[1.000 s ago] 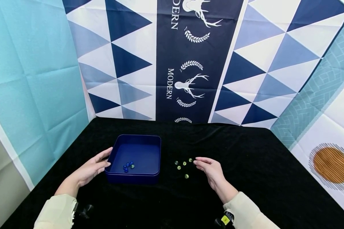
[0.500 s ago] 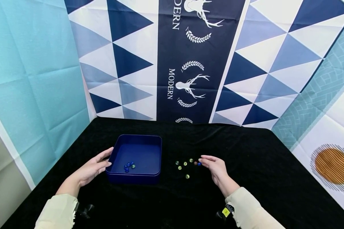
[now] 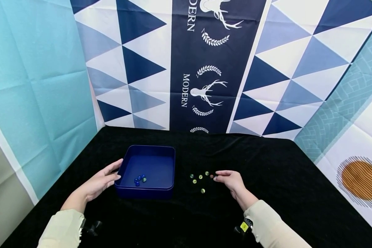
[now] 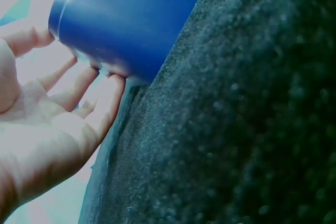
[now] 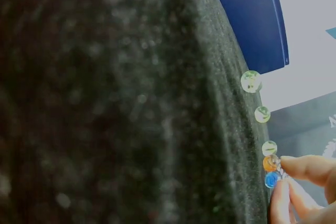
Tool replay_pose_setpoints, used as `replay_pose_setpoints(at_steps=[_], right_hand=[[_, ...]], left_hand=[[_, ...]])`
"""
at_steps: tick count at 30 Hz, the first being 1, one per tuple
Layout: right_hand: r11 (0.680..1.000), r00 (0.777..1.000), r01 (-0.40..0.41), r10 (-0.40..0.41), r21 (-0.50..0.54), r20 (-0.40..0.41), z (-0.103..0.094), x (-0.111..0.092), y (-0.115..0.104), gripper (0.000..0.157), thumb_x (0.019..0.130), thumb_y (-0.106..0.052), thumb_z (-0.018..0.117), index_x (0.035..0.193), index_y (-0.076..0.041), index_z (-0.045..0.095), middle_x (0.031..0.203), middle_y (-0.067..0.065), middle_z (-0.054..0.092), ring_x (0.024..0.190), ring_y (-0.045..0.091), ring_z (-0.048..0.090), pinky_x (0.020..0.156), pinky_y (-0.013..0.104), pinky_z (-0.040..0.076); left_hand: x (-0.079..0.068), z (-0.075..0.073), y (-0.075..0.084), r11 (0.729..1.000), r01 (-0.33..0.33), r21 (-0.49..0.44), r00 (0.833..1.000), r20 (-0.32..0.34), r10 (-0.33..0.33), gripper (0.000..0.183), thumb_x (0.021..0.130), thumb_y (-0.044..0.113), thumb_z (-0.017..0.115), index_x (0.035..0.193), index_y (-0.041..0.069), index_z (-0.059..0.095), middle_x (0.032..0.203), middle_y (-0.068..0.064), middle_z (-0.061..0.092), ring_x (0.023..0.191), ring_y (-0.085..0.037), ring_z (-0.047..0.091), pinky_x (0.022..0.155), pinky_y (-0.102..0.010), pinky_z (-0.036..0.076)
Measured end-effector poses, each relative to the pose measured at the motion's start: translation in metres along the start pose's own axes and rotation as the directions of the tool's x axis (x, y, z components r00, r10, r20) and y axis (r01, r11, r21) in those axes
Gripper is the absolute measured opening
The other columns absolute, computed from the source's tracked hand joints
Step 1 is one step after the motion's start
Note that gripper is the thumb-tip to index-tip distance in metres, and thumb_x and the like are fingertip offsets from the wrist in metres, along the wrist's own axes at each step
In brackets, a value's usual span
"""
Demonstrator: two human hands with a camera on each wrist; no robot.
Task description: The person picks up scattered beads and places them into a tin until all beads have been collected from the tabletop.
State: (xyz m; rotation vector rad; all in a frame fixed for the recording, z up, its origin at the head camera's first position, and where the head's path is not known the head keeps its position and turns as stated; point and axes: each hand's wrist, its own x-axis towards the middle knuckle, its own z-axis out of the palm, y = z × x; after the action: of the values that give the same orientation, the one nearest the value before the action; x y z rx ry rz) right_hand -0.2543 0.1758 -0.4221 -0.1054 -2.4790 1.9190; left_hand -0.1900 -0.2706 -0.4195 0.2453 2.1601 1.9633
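Head: blue marble [image 5: 271, 180] mostly behind right hand [image 3: 231, 181]; can't tell if pinched. Wrist cams: box [image 4: 131, 24] cropped at top.

2 hands [image 3: 96, 182] and 1 box [image 3: 155, 162] are seen; 5 marbles [image 3: 137, 184] are counted inside it, 7 marbles [image 3: 203, 190] outside it

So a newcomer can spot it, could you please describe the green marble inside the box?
On the black cloth stands a blue box. In its front part lie some marbles. The green marble sits rightmost in the head view, the only one not blue.
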Motion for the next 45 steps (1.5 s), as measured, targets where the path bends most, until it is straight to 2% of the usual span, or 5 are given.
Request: replay_pose_setpoints(at_steps=[9,19,30,37,45], right_hand=[[0.978,0.999,0.049,-0.043,-0.202,0.033,0.0,0.004,-0.002,0.024,0.071,0.004,0.071,0.094,0.01,0.068,0.091,0.015,0.069,0.078,0.013,0.061,0.069,0.023,0.045],[0.982,0.993,0.042,-0.021,-0.183,0.118,-0.002,0.008,-0.007,0.021,0.075,0.009,0.066,0.094,0.016,0.064,0.083,0.016,0.069,0.068,0.013,0.065,0.068,0.027,0.052],[0.998,0.991,-0.049,0.044,0.036,0.126,-0.006,0.014,-0.005,0.024,0.08,0.01,0.062,0.101,0.021,0.059,0.085,0.01,0.067,0.07,0.009,0.063,0.068,0.024,0.052],[0.965,0.989,-0.12,0.096,0.232,0.112,-0.004,0.013,-0.007,0.018,0.082,0.007,0.063,0.099,0.014,0.063,0.095,0.011,0.065,0.072,0.008,0.063,0.071,0.021,0.051],[0.935,0.991,-0.117,0.089,0.335,0.098,0.006,0.011,-0.014,0.023,0.083,0.007,0.062,0.104,0.015,0.06,0.104,0.013,0.062,0.075,0.006,0.062,0.075,0.022,0.05]], left_hand=[[0.0,-0.001,0.0,1.0,-0.003,-0.005,1.0,-0.001,0.003,0.068,0.096,0.01,0.048,0.15,0.008,0.007,0.153,-0.021,0.001,0.137,-0.039,0.006,0.106,-0.055,0.01],[-0.001,-0.001,0.001,1.0,0.002,-0.007,1.0,-0.003,-0.002,0.068,0.096,0.01,0.048,0.15,0.008,0.007,0.153,-0.021,0.001,0.137,-0.039,0.007,0.106,-0.056,0.009],[-0.002,0.0,0.001,1.0,0.001,0.003,1.0,0.008,-0.001,0.069,0.096,0.012,0.048,0.15,0.009,0.006,0.153,-0.02,-0.001,0.137,-0.039,0.004,0.106,-0.056,0.009],[-0.002,0.0,0.001,1.0,0.003,0.004,1.0,0.016,-0.003,0.07,0.096,0.013,0.049,0.151,0.01,0.005,0.153,-0.019,-0.002,0.137,-0.04,0.004,0.106,-0.055,0.009],[-0.001,0.0,0.001,1.0,0.006,-0.001,1.0,0.017,-0.006,0.07,0.096,0.013,0.049,0.151,0.011,0.006,0.154,-0.018,-0.002,0.137,-0.039,0.003,0.107,-0.056,0.008]])
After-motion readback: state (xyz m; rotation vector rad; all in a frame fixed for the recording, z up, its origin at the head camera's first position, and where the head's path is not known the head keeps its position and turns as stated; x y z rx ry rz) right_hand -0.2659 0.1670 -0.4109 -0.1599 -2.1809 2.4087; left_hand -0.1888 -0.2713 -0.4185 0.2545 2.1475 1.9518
